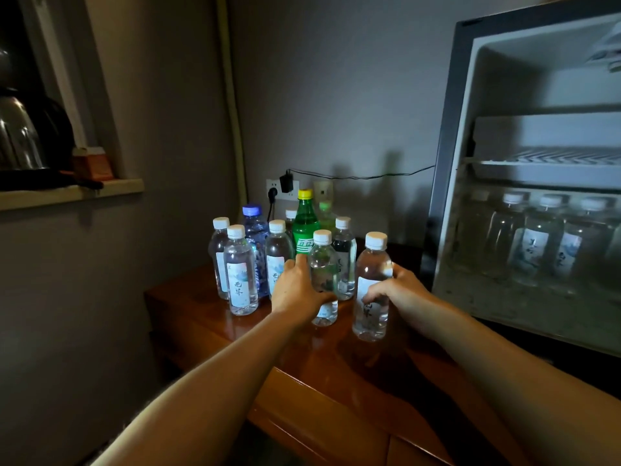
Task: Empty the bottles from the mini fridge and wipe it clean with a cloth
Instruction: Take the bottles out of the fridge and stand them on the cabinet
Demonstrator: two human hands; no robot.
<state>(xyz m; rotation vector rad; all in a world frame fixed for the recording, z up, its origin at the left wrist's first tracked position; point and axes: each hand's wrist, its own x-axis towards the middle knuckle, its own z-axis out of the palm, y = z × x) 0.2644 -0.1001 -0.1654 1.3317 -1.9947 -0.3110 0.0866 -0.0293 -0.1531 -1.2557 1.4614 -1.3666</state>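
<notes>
Our left hand (pixel 295 290) held one water bottle (pixel 323 277) and our right hand (pixel 400 292) another bottle (pixel 372 280), both standing on the table (pixel 208 317) beside the open fridge (pixel 524 163).

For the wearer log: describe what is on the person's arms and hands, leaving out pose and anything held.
Both forearms are bare as far as the frame shows; no sleeve edge is in view. The left hand and right hand wear no gloves. No watch, bracelet or ring shows on the sides facing the camera, though the light is dim and the fingers are partly hidden behind bottles.
</notes>
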